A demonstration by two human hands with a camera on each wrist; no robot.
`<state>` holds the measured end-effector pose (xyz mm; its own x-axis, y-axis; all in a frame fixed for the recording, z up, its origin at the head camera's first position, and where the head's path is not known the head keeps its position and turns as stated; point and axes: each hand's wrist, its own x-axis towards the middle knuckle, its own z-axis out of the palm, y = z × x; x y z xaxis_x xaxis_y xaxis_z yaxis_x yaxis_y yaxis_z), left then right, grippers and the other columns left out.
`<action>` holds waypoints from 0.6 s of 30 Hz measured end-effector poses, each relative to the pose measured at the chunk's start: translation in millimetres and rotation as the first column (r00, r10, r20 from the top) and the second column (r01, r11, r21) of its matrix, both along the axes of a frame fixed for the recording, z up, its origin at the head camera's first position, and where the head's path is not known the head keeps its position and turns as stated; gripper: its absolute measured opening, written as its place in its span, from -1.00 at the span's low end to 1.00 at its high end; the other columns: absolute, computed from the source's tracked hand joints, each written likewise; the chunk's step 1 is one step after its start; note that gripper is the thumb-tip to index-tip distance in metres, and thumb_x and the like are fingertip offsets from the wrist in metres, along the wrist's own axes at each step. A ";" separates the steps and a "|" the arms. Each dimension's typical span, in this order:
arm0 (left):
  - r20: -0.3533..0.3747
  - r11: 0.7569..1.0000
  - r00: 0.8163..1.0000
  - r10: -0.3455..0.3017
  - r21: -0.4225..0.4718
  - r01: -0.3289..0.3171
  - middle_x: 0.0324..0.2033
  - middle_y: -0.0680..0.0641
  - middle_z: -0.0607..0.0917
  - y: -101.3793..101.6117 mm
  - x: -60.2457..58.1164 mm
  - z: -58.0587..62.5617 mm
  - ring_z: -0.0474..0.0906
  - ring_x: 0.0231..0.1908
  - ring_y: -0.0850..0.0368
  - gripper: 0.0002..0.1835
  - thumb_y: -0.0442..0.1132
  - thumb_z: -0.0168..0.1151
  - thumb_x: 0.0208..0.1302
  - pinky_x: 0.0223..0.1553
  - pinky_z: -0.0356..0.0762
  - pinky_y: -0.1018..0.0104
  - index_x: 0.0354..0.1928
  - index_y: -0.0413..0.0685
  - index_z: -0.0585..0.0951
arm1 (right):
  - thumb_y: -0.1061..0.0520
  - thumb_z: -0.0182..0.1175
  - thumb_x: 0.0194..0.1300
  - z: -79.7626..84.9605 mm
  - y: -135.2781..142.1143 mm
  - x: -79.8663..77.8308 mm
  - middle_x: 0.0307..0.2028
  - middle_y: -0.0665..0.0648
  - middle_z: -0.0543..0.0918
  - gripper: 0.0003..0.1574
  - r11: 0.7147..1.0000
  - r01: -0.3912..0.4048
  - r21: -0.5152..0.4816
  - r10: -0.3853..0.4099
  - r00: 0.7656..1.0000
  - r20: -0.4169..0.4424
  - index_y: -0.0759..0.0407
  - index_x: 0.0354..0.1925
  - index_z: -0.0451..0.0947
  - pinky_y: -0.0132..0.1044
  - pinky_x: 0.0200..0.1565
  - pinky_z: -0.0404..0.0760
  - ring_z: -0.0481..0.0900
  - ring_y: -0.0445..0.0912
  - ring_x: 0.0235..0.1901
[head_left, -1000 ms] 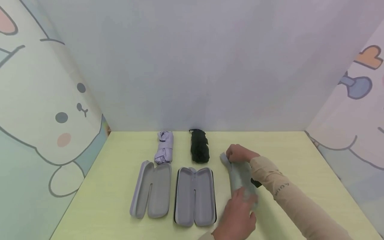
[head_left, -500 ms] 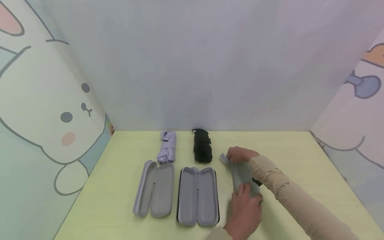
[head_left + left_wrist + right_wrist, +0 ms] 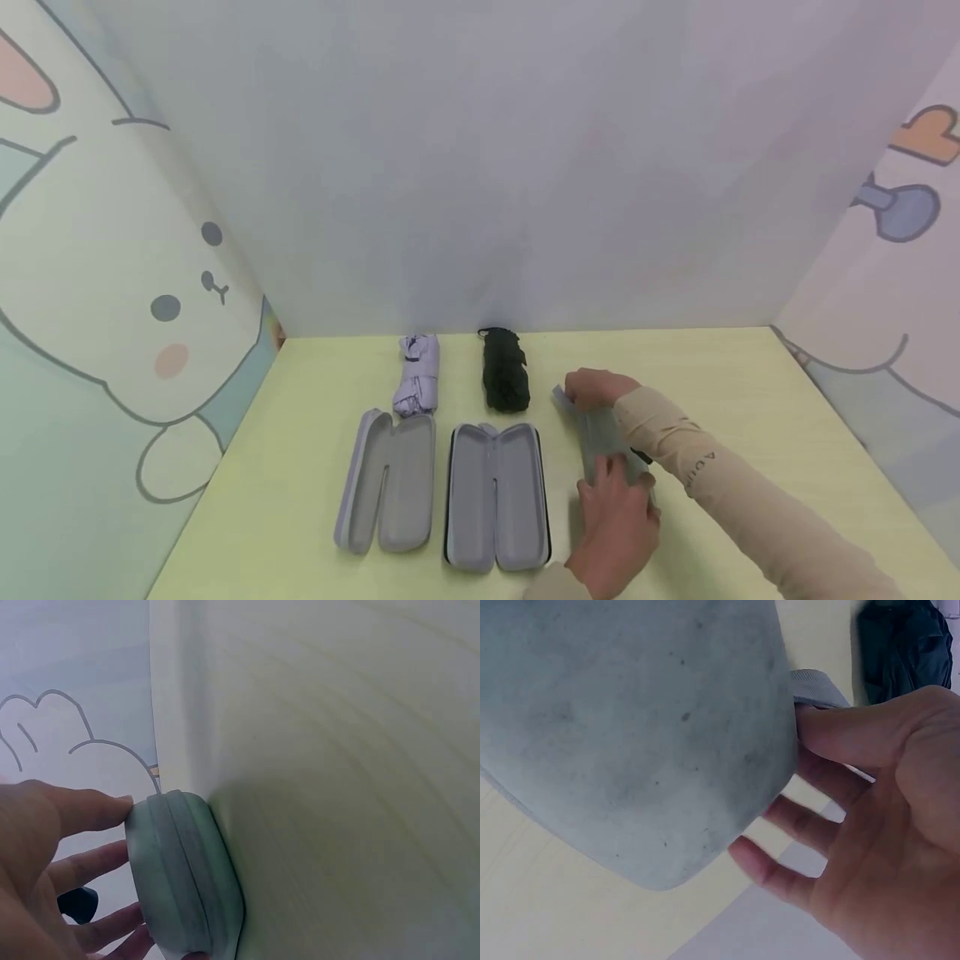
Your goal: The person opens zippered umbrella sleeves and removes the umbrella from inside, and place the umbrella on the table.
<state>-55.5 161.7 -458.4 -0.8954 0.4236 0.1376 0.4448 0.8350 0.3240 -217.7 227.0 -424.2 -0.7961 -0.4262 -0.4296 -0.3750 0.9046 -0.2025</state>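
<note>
A pale green zip case (image 3: 606, 433) stands closed at the right of the table, its long side running away from me. My left hand (image 3: 615, 529) grips its near end, thumb on one side and fingers spread on the other in the left wrist view. My right hand (image 3: 596, 387) is at the far end, thumb and forefinger pinching at its edge beside a grey fabric strap (image 3: 821, 686); what lies between those fingertips is hidden. Dark specks dot the case's face in the right wrist view.
Two open grey-lined cases lie to the left, one lilac outside (image 3: 384, 483) and one black-edged (image 3: 497, 500). Behind them are a folded lilac umbrella (image 3: 417, 375) and a folded black umbrella (image 3: 506, 371). Walls (image 3: 517, 167) stand around the table.
My left hand, blurred in motion over the near part of the green case a second ago, now grips its near end. The right hand stays at the far end. The head view shifts slightly.
</note>
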 end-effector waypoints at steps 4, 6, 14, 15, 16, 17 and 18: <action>-0.006 0.999 1.000 0.016 0.046 -0.015 -0.11 0.07 0.40 0.1 0.2 -1.9 0.22 -0.09 0.11 -0.73 0.02 0.25 -0.07 -0.47 0.23 0.15 -0.23 0.42 0.59 | 0.48 -0.07 -0.03 -5.3 2.9 -0.8 -0.75 -0.07 0.01 -0.51 0.998 -0.034 -0.048 0.034 0.999 -0.014 0.00 -0.79 0.08 -0.36 -0.65 0.00 -0.05 -0.20 -0.72; -0.010 0.998 1.000 0.026 0.063 -0.025 -0.11 0.07 0.40 -0.1 0.0 -2.8 0.22 -0.09 0.11 -0.75 0.03 0.26 -0.10 -0.46 0.24 0.13 -0.27 0.41 0.60 | 0.50 -0.07 -0.08 -8.5 6.0 -1.2 -0.77 -0.08 -0.01 -0.50 0.996 -0.048 -0.077 0.046 0.999 -0.028 0.00 -0.80 0.05 -0.37 -0.66 -0.01 -0.06 -0.20 -0.73; 0.092 0.986 0.991 0.101 0.122 -0.111 -0.04 0.08 0.31 -3.6 -1.2 -6.6 0.16 -0.01 0.11 -0.71 0.12 0.27 -0.14 -0.34 0.22 0.11 -0.28 0.38 0.55 | 0.50 -0.01 -0.17 -10.8 18.9 -1.5 -0.78 -0.12 0.07 -0.54 0.980 -0.105 -0.169 0.087 0.991 -0.106 0.00 -0.81 0.16 -0.40 -0.67 0.03 0.03 -0.24 -0.74; 0.118 0.981 0.986 0.121 0.139 -0.137 -0.01 0.08 0.29 -4.7 -1.2 -7.0 0.15 0.00 0.11 -0.67 0.11 0.28 -0.16 -0.31 0.24 0.10 -0.25 0.35 0.53 | 0.51 -0.01 -0.17 -10.8 21.3 -1.7 -0.78 -0.12 0.08 -0.54 0.981 -0.100 -0.168 0.083 0.991 -0.105 0.00 -0.80 0.16 -0.40 -0.66 0.04 0.03 -0.24 -0.73; 0.143 0.974 0.980 0.138 0.160 -0.161 0.01 0.07 0.27 -5.7 -1.1 -7.4 0.14 0.02 0.11 -0.62 0.10 0.30 -0.19 -0.28 0.25 0.10 -0.23 0.31 0.51 | 0.51 -0.01 -0.17 -11.1 24.0 -2.1 -0.77 -0.11 0.08 -0.55 0.982 -0.090 -0.167 0.074 0.992 -0.099 0.01 -0.80 0.16 -0.40 -0.66 0.04 0.04 -0.24 -0.73; 0.165 0.968 0.974 0.154 0.174 -0.182 0.03 0.06 0.25 -6.7 -1.1 -7.9 0.14 0.02 0.11 -0.57 0.10 0.31 -0.22 -0.26 0.26 0.11 -0.20 0.29 0.49 | 0.51 0.00 -0.17 -11.0 26.5 -2.2 -0.76 -0.10 0.10 -0.56 0.982 -0.083 -0.170 0.067 0.993 -0.097 0.02 -0.79 0.19 -0.40 -0.65 0.06 0.06 -0.24 -0.72; 0.181 0.963 0.969 0.166 0.182 -0.198 0.05 0.06 0.23 -7.7 -0.9 -8.4 0.14 0.02 0.11 -0.53 0.09 0.32 -0.25 -0.24 0.28 0.12 -0.18 0.28 0.46 | 0.51 0.01 -0.17 -11.6 29.4 -2.8 -0.75 -0.10 0.12 -0.57 0.983 -0.070 -0.169 0.055 0.994 -0.090 0.03 -0.78 0.21 -0.40 -0.64 0.08 0.07 -0.23 -0.71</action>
